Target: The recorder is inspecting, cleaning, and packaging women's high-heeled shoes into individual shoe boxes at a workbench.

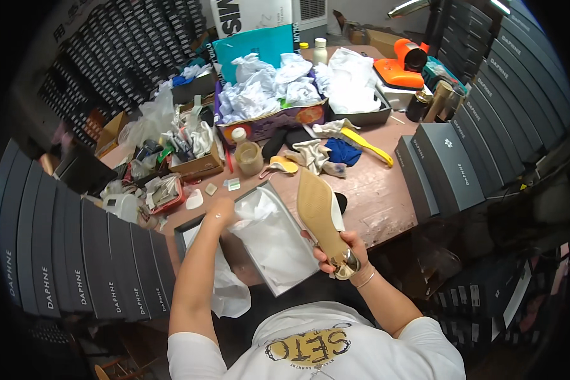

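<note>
White T-shirt (373,335) spans the bottom. Beyond stretches a pinkish counter (386,202), with dark gray shoeboxes (82,253) standing in rows at left and right. At the counter's near edge, an open gray box (297,282) holds white tissue paper (266,234). By that box's right side, a shoe (318,218) is held up, tan sole facing the camera, gold heel toward the person. Right hand (351,247) closes around its heel end; left hand (219,212), fingers bent, meets the paper's upper-left edge, its grip unclear.
</note>
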Motion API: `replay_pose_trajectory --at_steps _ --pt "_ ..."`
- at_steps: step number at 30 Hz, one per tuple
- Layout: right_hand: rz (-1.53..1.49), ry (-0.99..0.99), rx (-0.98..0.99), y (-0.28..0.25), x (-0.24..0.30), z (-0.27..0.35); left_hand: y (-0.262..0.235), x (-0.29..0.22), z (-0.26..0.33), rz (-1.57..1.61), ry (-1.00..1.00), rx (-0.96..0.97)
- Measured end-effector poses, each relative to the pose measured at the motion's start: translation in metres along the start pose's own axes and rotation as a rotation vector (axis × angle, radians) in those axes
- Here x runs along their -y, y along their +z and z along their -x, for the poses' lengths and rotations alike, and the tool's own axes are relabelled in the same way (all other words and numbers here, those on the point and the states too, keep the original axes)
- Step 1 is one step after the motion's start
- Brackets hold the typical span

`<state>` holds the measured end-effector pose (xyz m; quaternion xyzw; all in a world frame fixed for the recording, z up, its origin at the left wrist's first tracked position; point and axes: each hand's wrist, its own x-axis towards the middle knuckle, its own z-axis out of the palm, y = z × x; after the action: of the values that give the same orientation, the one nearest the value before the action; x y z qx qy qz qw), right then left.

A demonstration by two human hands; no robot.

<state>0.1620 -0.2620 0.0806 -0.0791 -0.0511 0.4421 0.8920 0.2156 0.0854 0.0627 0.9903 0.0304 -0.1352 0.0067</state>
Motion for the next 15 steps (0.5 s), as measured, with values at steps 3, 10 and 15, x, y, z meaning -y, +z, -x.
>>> replay_pose_trajectory --at_steps 3,10,15 --pt "-0.124 0.031 0.045 -0.010 0.006 0.005 0.003 0.007 0.004 0.209 0.031 -0.097" --pt "0.018 0.074 0.110 0.040 0.013 0.008 -0.141 -0.037 0.086 0.302 0.232 -0.868" --pt "0.370 0.244 -0.011 0.081 0.010 0.023 -0.111 -0.073 0.098 0.810 0.069 -0.796"
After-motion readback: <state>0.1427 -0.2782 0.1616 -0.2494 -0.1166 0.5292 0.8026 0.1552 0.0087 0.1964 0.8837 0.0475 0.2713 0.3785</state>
